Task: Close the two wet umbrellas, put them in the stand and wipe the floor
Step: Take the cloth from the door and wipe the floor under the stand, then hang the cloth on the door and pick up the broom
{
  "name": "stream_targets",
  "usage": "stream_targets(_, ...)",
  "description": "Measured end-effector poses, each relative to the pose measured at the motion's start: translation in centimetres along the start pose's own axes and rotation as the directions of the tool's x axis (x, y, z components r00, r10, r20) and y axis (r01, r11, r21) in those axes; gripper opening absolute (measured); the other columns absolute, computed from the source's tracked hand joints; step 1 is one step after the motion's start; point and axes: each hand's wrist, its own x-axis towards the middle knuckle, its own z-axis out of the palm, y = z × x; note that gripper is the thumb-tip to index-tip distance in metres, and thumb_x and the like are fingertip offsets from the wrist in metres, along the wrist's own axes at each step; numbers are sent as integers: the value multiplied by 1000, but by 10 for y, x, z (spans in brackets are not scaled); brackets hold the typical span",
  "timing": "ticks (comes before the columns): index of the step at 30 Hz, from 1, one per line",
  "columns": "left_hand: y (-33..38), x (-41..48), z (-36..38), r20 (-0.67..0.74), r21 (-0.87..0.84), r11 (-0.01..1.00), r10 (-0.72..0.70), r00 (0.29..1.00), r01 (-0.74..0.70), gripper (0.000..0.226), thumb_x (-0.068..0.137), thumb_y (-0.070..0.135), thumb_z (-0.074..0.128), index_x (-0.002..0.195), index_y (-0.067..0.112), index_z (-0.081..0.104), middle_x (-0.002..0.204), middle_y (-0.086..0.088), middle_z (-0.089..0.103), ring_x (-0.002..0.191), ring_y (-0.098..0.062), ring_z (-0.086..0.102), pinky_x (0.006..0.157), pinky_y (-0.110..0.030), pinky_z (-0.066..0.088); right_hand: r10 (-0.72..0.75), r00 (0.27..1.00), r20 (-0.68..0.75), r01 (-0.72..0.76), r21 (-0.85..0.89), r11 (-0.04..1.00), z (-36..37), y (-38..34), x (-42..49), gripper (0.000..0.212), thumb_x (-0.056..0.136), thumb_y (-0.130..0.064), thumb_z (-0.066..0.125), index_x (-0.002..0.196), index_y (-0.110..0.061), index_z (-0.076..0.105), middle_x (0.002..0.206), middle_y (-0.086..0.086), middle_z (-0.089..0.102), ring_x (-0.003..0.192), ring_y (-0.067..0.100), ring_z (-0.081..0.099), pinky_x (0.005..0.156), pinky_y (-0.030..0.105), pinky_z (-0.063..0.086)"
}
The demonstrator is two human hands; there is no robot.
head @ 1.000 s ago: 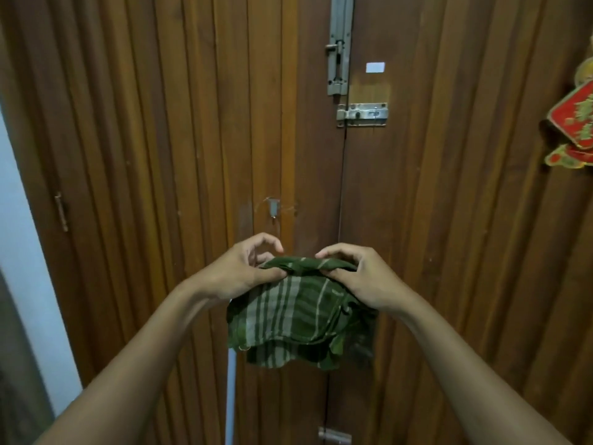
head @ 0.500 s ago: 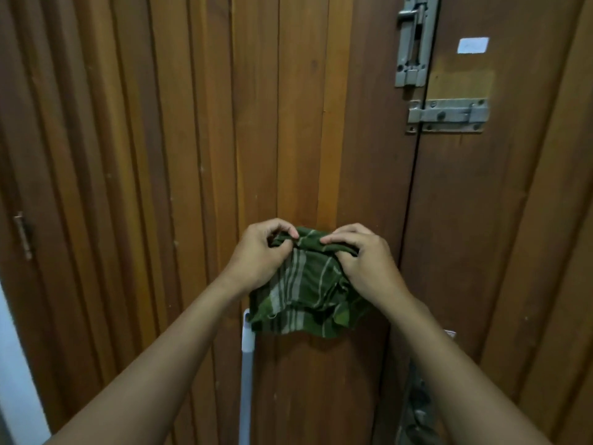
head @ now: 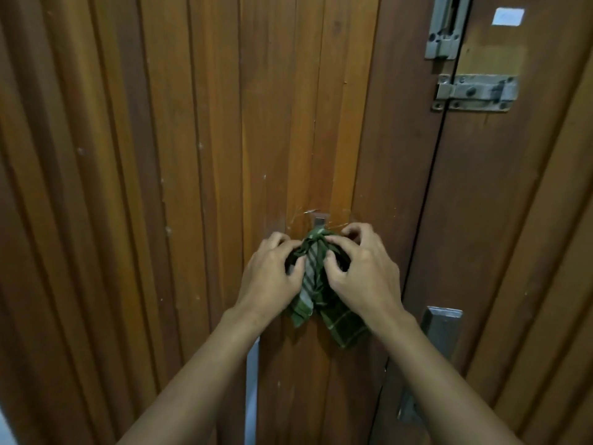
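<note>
A green checked cloth [head: 313, 284] hangs bunched against the wooden door [head: 192, 187], its top just under a small metal hook [head: 319, 219]. My left hand [head: 272, 274] grips the cloth's left side and my right hand [head: 359, 274] grips its right side, fingers curled into the fabric. Two tails of the cloth dangle below my hands. No umbrella, stand or floor is in view.
A metal door handle [head: 439, 335] sits low on the right beside the door seam. A sliding bolt [head: 475, 93] and a vertical latch [head: 444, 30] are at the upper right. A pale vertical rod [head: 252, 390] shows below my left forearm.
Both hands have carried the cloth forward and up to the hook on the door. The cloth went from a loose spread bundle to a tight bunch. The view has moved closer.
</note>
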Motion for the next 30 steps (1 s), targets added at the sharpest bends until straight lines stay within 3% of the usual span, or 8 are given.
stream_targets(3, 2, -3, -5, -9, 15, 1000, -2, 1000, 2, 31, 98, 34, 52, 117, 16, 70, 96, 3, 44, 93, -13, 46, 75, -31, 49, -17, 998, -64, 16, -24, 1000, 2, -5, -4, 28, 95, -36, 54, 115, -23, 69, 125, -5, 49, 115, 15, 46, 88, 35, 47)
stream_targets(7, 2, -1, -8, 63, -90, 995, -36, 997, 42, 31, 100, 28, 52, 123, 16, 69, 89, 5, 56, 87, -13, 55, 76, -31, 50, 23, 996, 90, -35, 128, 991, 6, -4, -7, 30, 100, -31, 46, 128, -26, 56, 128, -9, 54, 119, 12, 51, 93, 32, 48)
stream_targets(15, 0, -28, -31, -14, -164, 982, -93, 996, 89, 30, 96, 24, 60, 123, 14, 67, 109, 6, 65, 97, -4, 60, 77, 1, 39, 47, 997, -56, -44, 65, 997, 2, -13, -48, 37, 96, -35, 54, 131, -27, 57, 136, -5, 50, 129, 13, 44, 110, 38, 34)
stream_targets(19, -33, -70, -32, -53, -142, 971, -201, 978, 192, 29, 94, 25, 64, 121, 16, 68, 109, 5, 65, 95, -5, 59, 81, -12, 44, -23, 988, -154, 34, 69, 997, 21, -22, -107, 27, 89, -27, 61, 115, -24, 65, 117, -3, 58, 114, 13, 52, 99, 35, 38)
stream_targets(22, -66, -99, -19, 31, -132, 924, -358, 933, 359, 39, 90, 27, 69, 125, 12, 66, 115, -2, 68, 107, -14, 63, 92, -22, 46, 2, 993, 122, -26, 196, 980, 46, -27, -149, 19, 91, -29, 58, 109, -29, 63, 107, -11, 60, 97, 8, 57, 81, 28, 42)
stream_targets(25, -88, -113, -2, 183, -154, 803, -550, 815, 576, 51, 88, 32, 70, 133, 11, 58, 115, -8, 67, 109, -20, 64, 95, -27, 46, 174, 820, 546, -365, 263, 893, 90, -29, -175, 22, 94, -36, 58, 116, -33, 59, 113, -11, 58, 100, 7, 59, 85, 28, 49)
stream_targets(27, -98, -117, 11, 238, -161, 755, -596, 767, 636, 54, 88, 33, 70, 135, 10, 56, 108, -4, 65, 104, -22, 65, 92, -30, 49, 262, 691, 674, -545, 247, 801, 125, -29, -186, 38, 91, -37, 65, 126, -28, 58, 125, -2, 58, 110, 14, 59, 97, 33, 49)
stream_targets(30, -112, -123, 27, 285, -195, 740, -585, 759, 644, 49, 88, 29, 72, 131, 8, 59, 97, -2, 64, 89, -18, 65, 83, -32, 52, 307, 527, 792, -673, 170, 719, 167, -30, -196, 64, 85, -43, 66, 143, -25, 45, 148, 4, 46, 130, 19, 50, 107, 41, 43)
